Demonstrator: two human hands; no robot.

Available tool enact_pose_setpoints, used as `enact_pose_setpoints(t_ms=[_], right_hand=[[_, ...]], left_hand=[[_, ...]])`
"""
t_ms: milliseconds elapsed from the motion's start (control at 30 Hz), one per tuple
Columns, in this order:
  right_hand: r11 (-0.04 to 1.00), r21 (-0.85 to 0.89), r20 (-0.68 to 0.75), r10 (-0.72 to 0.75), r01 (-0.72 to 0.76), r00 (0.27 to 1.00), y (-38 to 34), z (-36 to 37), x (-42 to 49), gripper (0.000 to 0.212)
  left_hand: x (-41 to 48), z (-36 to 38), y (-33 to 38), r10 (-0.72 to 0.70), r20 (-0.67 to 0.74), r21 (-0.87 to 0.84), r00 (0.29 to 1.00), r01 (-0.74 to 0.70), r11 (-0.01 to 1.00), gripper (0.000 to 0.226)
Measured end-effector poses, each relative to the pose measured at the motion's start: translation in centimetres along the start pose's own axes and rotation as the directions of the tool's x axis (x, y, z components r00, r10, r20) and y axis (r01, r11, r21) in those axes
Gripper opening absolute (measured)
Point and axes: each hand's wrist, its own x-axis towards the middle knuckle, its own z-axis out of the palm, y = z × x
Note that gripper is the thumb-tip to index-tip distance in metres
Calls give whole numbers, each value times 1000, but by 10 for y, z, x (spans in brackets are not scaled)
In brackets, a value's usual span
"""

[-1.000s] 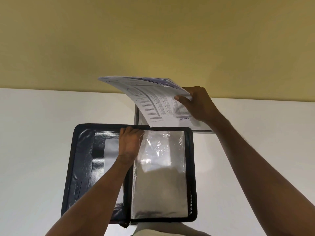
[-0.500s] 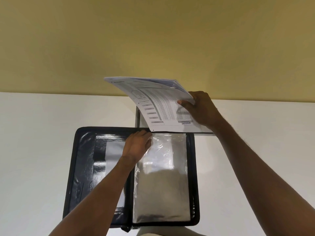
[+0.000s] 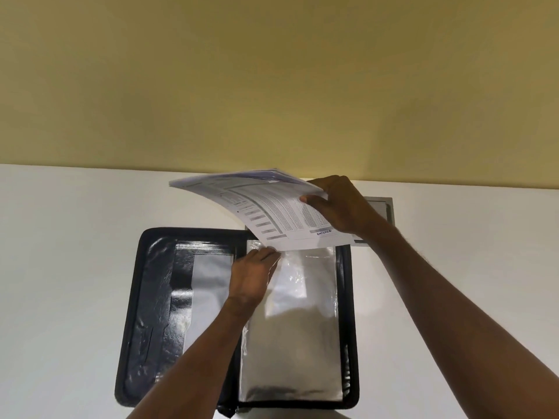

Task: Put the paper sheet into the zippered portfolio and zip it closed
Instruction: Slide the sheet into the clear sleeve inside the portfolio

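Observation:
A black zippered portfolio (image 3: 151, 313) lies open flat on the white table, with clear plastic sleeves (image 3: 302, 343) on its right half. My right hand (image 3: 341, 207) pinches the printed paper sheet (image 3: 266, 213) at its right edge and holds it curved just above the sleeves' top edge. My left hand (image 3: 254, 276) rests at the top of the sleeves near the spine, its fingertips at the sleeve opening right under the paper's lower edge. Whether the fingers hold the plastic is hidden.
The white table (image 3: 60, 267) stretches to both sides and meets a yellow wall (image 3: 272, 86) at the back. A grey metal plate (image 3: 378, 207) is set into the table behind the portfolio, partly hidden by my right hand.
My right hand has lowered the paper toward the top of the sleeves. My left hand slid right along the sleeves' top edge, now just under the paper.

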Motion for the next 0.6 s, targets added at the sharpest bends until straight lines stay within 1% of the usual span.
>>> enact_pose_setpoints(t_ms=[33, 133, 167, 300, 367, 400, 500, 600], right_hand=[[1000, 7, 6, 4, -4, 1000, 1, 3, 1, 32], [1000, 29, -11, 9, -8, 1000, -1, 12, 3, 43], [999, 40, -14, 11, -10, 1000, 0, 15, 4, 41], [997, 45, -8, 56, -56, 998, 8, 24, 11, 26], [996, 55, 2, 75, -75, 997, 10, 27, 15, 10], [994, 64, -1, 85, -85, 996, 11, 29, 17, 6], [987, 91, -9, 132, -130, 991, 15, 32, 21, 21], [978, 145, 5, 151, -150, 989, 17, 31, 22, 25]], left_hand=[[0, 0, 0, 1, 10, 0, 1000, -1, 1000, 18], [0, 2, 1, 4, 46, -1, 999, -4, 1000, 19], [1, 2, 2, 1, 57, -6, 998, -1, 1000, 19], [7, 2, 25, 18, 105, -17, 994, -16, 1000, 18], [11, 1, 44, 43, 124, -32, 991, -39, 999, 12], [14, 2, 54, 49, 133, -39, 990, -44, 998, 11], [20, 5, 80, 51, 156, -12, 986, -50, 999, 9], [26, 7, 102, 13, 209, 1, 978, -14, 1000, 8]])
